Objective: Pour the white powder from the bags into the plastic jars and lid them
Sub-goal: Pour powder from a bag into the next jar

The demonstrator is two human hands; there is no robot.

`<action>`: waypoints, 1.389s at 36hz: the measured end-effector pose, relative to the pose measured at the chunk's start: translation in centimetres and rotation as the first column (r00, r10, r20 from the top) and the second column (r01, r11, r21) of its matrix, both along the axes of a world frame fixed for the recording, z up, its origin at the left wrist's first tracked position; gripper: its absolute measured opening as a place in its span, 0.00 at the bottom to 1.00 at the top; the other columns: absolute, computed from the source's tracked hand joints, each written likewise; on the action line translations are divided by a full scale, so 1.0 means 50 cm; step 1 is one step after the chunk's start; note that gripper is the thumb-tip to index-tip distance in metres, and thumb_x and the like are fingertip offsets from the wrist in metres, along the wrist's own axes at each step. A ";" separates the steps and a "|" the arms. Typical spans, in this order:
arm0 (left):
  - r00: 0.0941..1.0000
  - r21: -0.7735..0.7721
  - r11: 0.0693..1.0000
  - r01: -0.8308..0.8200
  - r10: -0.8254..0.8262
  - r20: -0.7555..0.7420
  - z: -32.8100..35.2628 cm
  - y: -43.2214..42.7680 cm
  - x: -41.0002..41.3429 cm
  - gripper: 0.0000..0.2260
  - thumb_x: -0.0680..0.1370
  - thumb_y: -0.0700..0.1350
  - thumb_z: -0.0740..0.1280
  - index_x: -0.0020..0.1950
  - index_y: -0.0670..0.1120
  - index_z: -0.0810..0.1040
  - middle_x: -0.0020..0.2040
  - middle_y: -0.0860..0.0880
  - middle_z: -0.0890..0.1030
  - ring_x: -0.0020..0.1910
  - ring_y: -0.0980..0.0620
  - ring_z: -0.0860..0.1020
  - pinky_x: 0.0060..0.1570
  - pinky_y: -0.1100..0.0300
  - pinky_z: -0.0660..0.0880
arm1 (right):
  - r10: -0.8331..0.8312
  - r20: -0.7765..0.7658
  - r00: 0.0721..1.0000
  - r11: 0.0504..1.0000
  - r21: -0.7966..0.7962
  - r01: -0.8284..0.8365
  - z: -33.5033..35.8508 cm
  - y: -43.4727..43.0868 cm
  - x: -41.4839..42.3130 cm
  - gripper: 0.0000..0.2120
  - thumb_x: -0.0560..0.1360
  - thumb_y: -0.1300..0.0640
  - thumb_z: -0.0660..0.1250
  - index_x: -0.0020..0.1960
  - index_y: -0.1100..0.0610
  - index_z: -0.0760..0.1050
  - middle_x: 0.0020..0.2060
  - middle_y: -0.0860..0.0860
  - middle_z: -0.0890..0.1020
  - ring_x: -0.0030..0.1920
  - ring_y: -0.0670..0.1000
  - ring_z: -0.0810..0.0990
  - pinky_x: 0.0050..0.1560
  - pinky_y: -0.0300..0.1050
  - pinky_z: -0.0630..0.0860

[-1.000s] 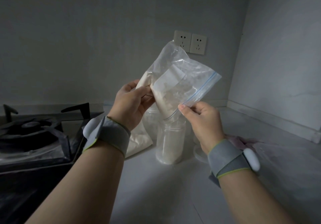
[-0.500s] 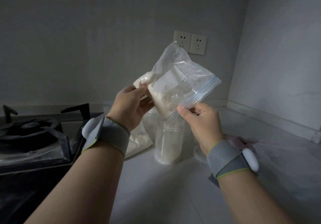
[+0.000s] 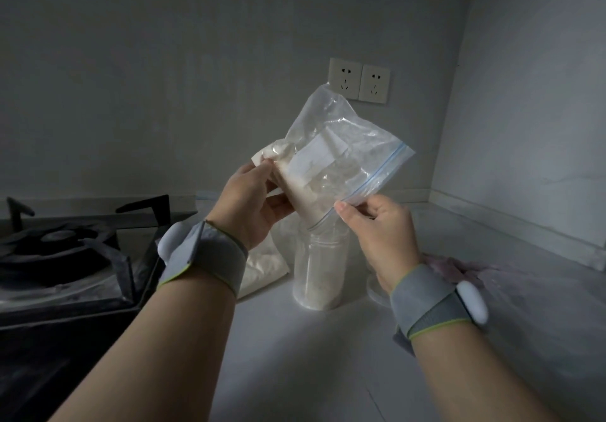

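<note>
Head view: gas hob (image 3: 62, 257) far left. Your L hand (image 3: 252, 205) grips the zip bag (image 3: 344, 153) by its powder-filled side; bag's tilted, lower corner at the rim of the clear plastic jar (image 3: 319, 267) on the tabletop (image 3: 295, 356). Your R hand (image 3: 377, 225) pinches the bag's zip edge.
</note>
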State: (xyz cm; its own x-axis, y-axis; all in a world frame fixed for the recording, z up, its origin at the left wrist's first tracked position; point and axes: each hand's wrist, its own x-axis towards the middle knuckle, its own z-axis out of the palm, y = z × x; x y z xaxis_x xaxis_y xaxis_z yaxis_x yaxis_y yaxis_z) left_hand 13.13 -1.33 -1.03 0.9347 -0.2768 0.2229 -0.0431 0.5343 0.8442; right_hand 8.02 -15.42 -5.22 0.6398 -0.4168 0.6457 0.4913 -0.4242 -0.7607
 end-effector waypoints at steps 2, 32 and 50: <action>1.000 0.017 1.000 0.005 -0.005 -0.004 0.000 -0.002 -0.002 0.13 0.83 0.44 0.55 0.66 0.43 0.69 0.55 0.39 0.78 0.48 0.42 0.79 0.40 0.50 0.80 | 0.006 -0.030 1.000 1.000 -0.016 -0.007 -0.003 0.000 0.002 0.11 0.70 0.61 0.72 0.33 0.49 0.77 0.34 0.49 0.82 0.39 0.48 0.80 0.49 0.44 0.77; 0.998 0.142 0.988 0.057 -0.052 -0.038 -0.005 0.002 -0.012 0.12 0.76 0.24 0.54 0.45 0.35 0.74 0.41 0.39 0.77 0.38 0.46 0.77 0.32 0.59 0.79 | -0.052 -0.106 0.993 0.996 -0.075 0.044 -0.006 0.004 0.003 0.03 0.68 0.59 0.73 0.37 0.54 0.81 0.36 0.51 0.84 0.42 0.52 0.83 0.52 0.52 0.78; 0.998 0.160 0.985 0.055 -0.061 0.032 -0.007 -0.005 -0.013 0.16 0.82 0.35 0.54 0.69 0.43 0.68 0.50 0.43 0.79 0.42 0.49 0.79 0.33 0.58 0.80 | 0.048 -0.035 0.998 0.995 0.086 -0.045 0.002 0.006 -0.008 0.11 0.69 0.63 0.71 0.31 0.52 0.77 0.31 0.47 0.81 0.35 0.45 0.77 0.42 0.39 0.74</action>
